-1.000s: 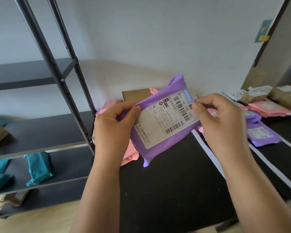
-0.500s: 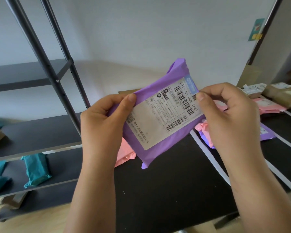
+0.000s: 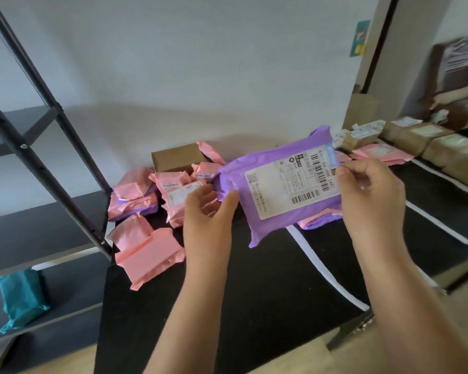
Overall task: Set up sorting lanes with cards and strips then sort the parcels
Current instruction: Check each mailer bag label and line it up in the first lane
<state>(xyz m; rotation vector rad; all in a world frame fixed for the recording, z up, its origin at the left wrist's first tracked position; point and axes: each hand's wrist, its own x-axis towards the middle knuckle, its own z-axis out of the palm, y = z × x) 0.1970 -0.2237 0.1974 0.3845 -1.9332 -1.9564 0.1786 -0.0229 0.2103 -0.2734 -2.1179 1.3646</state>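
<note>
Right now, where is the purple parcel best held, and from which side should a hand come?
Take the purple parcel by its short side edge, coming from the right, thumb on the label face and fingers behind. It looks flat and soft and is raised off the table, so its thin edges are free. The right hand pinches that edge.

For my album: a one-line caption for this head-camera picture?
Right hand pinches a purple parcel above the black table, left hand loose at its edge, pink parcels piled behind.
</note>
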